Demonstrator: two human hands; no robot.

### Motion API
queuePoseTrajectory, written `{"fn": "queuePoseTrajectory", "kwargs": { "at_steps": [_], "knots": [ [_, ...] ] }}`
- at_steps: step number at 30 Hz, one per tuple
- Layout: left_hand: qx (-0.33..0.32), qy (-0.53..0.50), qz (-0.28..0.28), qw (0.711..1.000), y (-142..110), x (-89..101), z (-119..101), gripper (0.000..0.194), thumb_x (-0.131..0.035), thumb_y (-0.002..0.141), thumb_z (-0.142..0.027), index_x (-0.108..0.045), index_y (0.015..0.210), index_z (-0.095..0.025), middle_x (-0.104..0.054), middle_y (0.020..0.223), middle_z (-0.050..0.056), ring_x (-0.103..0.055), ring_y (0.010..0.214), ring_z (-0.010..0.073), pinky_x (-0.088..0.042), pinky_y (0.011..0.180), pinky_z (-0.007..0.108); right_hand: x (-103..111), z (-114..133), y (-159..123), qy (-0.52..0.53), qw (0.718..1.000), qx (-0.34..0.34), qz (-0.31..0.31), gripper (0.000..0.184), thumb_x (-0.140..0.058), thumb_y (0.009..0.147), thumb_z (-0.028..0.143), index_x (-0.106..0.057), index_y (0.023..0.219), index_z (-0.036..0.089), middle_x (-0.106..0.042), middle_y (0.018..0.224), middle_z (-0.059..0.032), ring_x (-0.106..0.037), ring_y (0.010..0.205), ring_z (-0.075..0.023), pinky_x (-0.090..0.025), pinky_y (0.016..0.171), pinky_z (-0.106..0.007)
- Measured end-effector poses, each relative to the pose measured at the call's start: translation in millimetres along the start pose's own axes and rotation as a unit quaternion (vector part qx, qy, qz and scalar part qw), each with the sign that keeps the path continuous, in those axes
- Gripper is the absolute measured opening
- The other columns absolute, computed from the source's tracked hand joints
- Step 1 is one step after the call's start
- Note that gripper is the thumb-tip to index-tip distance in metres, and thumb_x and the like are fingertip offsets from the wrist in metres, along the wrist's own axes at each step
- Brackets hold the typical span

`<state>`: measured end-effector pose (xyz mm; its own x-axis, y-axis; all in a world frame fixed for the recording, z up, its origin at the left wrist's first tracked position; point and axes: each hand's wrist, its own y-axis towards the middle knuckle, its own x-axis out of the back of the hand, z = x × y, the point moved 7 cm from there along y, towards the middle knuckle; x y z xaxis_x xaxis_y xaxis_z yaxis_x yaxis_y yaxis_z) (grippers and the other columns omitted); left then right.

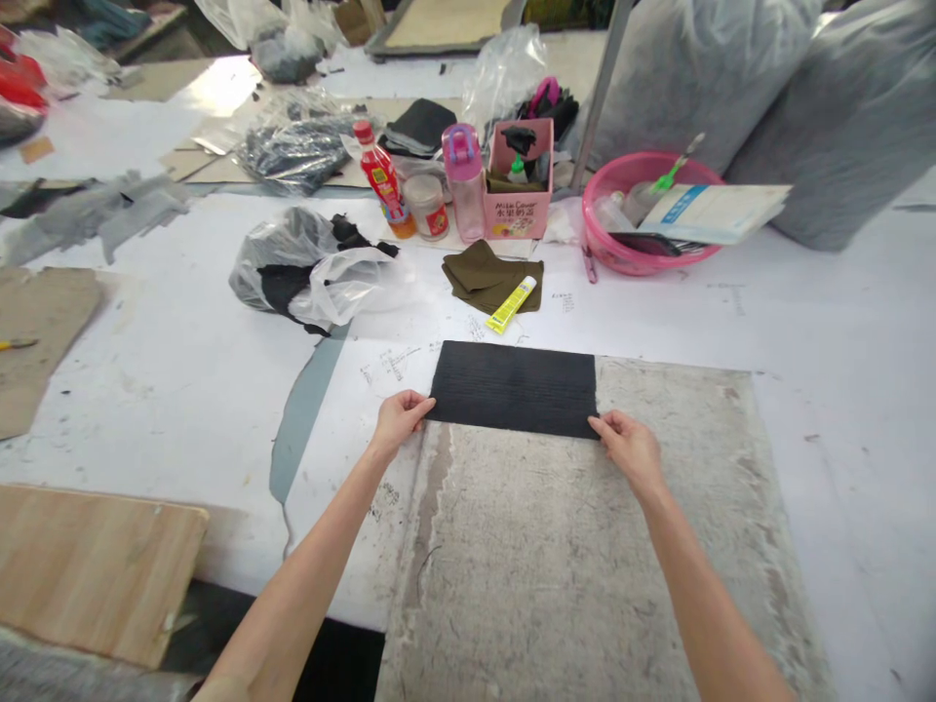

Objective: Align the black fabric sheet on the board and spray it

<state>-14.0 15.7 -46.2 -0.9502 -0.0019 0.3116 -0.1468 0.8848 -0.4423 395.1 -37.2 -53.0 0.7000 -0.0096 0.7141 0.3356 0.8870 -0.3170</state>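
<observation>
A black rectangular piece of fabric (516,388) lies flat across the far left part of a grey, worn board (585,546). My left hand (399,419) pinches its near left corner between thumb and fingers. At the near right corner, my right hand (630,447) pinches the same fabric. Just beyond it are a yellow tube (511,305) and some folded olive-brown cloth pieces (479,268), the tube resting partly on the cloth.
Behind stand a red-capped bottle (381,180), a glass jar (426,207), a pink-lidded bottle (464,185), a pink box (518,210) and a pink basin (629,255). A plastic bag with black scraps (289,258) lies left. A wooden board (95,565) is near left; large grey sacks (702,78) stand back right.
</observation>
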Motion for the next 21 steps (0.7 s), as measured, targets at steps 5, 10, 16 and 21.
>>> {"fn": "queuePoseTrajectory", "kwargs": {
  "at_steps": [5,10,16,21],
  "knots": [
    [0.004,0.012,0.006,1.0,-1,1.9,3,0.04,-0.074,0.063,-0.052,-0.059,0.071,-0.015,-0.05,0.042,-0.004,-0.035,0.036,0.006,-0.022,0.037,0.017,1,6,-3,-0.023,1.0,-0.006,-0.008,0.041,-0.05,0.079,0.058,-0.056,0.062,0.021,-0.057,0.054,0.0014,-0.049,0.049,-0.0133,-0.025,0.051,-0.026],
    [0.009,0.016,0.023,1.0,-1,0.7,3,0.04,-0.074,0.065,-0.052,-0.059,0.071,-0.015,-0.049,0.041,-0.004,-0.034,0.037,0.0058,-0.022,0.038,0.016,2,10,-5,-0.042,0.999,-0.021,-0.005,0.033,-0.052,0.08,0.05,-0.056,0.064,0.021,-0.058,0.056,0.0019,-0.049,0.052,-0.013,-0.025,0.052,-0.026],
    [0.016,0.01,0.033,0.999,-1,0.9,3,0.042,-0.075,0.064,-0.052,-0.058,0.071,-0.015,-0.049,0.042,-0.004,-0.035,0.038,0.006,-0.023,0.038,0.016,4,14,-7,-0.078,0.996,-0.033,-0.014,0.029,-0.054,0.083,0.045,-0.058,0.066,0.021,-0.058,0.058,0.0019,-0.051,0.058,-0.0136,-0.025,0.055,-0.025],
    [0.016,0.013,0.03,0.999,0,1.2,3,0.04,-0.075,0.065,-0.051,-0.058,0.071,-0.015,-0.049,0.042,-0.004,-0.035,0.037,0.0061,-0.022,0.038,0.017,5,17,-8,-0.112,0.993,-0.037,-0.015,0.028,-0.054,0.084,0.043,-0.061,0.069,0.021,-0.062,0.064,0.0005,-0.052,0.061,-0.0144,-0.024,0.055,-0.025]
  ]
}}
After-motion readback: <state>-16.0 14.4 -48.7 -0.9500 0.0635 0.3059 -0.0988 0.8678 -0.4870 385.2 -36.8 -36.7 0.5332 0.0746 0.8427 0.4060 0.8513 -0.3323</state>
